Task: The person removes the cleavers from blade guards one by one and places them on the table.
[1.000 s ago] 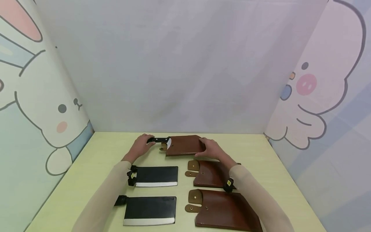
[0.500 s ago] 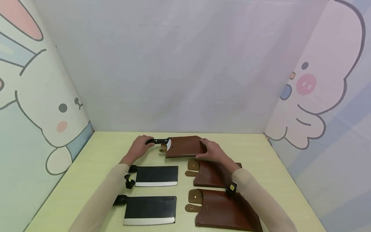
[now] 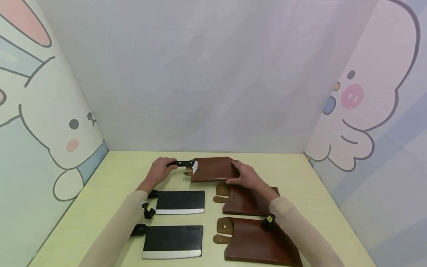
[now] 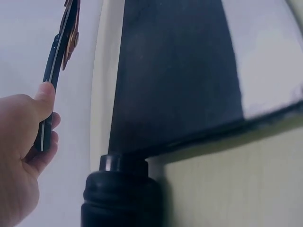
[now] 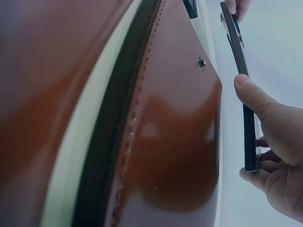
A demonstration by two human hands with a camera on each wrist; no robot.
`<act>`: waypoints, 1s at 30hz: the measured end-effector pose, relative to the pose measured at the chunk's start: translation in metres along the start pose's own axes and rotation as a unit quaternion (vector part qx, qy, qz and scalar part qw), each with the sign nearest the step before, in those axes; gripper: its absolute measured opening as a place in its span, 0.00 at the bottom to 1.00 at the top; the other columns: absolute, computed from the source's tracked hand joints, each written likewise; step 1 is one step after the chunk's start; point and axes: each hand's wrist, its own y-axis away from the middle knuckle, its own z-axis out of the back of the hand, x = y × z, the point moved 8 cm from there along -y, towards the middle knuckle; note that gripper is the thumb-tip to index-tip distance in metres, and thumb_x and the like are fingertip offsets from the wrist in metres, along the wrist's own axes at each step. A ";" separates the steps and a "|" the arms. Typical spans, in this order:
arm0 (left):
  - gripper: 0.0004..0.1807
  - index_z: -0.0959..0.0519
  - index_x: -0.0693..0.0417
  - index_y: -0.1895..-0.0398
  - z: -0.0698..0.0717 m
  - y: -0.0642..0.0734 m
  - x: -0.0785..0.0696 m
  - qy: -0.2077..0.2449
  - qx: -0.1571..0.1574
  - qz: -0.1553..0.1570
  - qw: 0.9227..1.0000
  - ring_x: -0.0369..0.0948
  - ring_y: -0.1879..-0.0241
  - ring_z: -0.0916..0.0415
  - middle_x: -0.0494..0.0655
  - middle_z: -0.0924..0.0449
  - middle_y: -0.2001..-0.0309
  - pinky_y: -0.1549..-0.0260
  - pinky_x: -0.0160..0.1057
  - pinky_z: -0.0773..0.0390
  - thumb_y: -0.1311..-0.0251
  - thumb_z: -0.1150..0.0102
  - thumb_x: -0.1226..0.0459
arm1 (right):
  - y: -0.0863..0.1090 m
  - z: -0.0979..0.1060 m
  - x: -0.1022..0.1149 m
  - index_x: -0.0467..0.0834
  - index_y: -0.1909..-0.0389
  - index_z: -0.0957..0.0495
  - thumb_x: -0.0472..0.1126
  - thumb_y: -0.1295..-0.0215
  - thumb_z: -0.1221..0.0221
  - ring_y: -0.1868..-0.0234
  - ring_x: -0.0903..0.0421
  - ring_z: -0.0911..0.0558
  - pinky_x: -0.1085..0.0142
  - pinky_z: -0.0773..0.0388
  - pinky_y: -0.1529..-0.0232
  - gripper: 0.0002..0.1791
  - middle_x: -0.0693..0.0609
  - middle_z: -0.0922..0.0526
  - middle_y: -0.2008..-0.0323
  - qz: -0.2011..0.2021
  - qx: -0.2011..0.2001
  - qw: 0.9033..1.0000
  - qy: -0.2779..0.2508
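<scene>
At the far side of the table, a cleaver [image 3: 195, 167] sits in a brown leather sheath [image 3: 215, 169], with its black riveted handle [image 3: 184, 163] and a strip of bright blade showing at the left. My left hand [image 3: 157, 171] pinches the handle's end, thumb laid along it in the left wrist view. My right hand [image 3: 248, 177] grips the sheath's right end between thumb and fingers. The right wrist view shows the sheath [image 5: 240, 59] edge-on, held up off the table. Brown strap tabs [image 3: 188, 171] hang at the sheath's mouth; most of the blade is hidden inside.
Two dark-bladed cleavers lie nearer me on the left, one behind [image 3: 180, 202] and one in front [image 3: 172, 243]. To their right lie two brown sheaths, the rear [image 3: 243, 200] and the front [image 3: 260, 243], partly under my right forearm. A pale wall [image 3: 207, 92] stands behind the table.
Both hands and the sheathed cleaver have come slightly toward me. The grips look the same, and the other cleavers and sheaths have stayed in place.
</scene>
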 end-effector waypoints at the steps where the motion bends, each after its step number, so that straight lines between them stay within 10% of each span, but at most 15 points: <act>1: 0.20 0.18 0.63 0.41 0.000 0.000 0.000 0.000 0.001 -0.001 1.000 0.57 0.52 0.19 0.60 0.14 0.49 0.50 0.60 0.22 0.32 0.36 0.61 | 0.001 0.000 0.000 0.35 0.23 0.40 0.64 0.41 0.30 0.30 0.35 0.29 0.43 0.27 0.34 0.55 0.33 0.37 0.26 0.000 0.001 1.000 0.001; 30: 0.19 0.18 0.64 0.41 0.013 0.009 0.020 -0.017 -0.013 0.018 1.000 0.59 0.48 0.19 0.61 0.15 0.47 0.47 0.61 0.23 0.31 0.37 0.62 | 0.013 0.008 -0.020 0.34 0.22 0.42 0.63 0.39 0.31 0.27 0.33 0.35 0.40 0.31 0.32 0.55 0.29 0.42 0.24 -0.001 -0.001 1.000 -0.012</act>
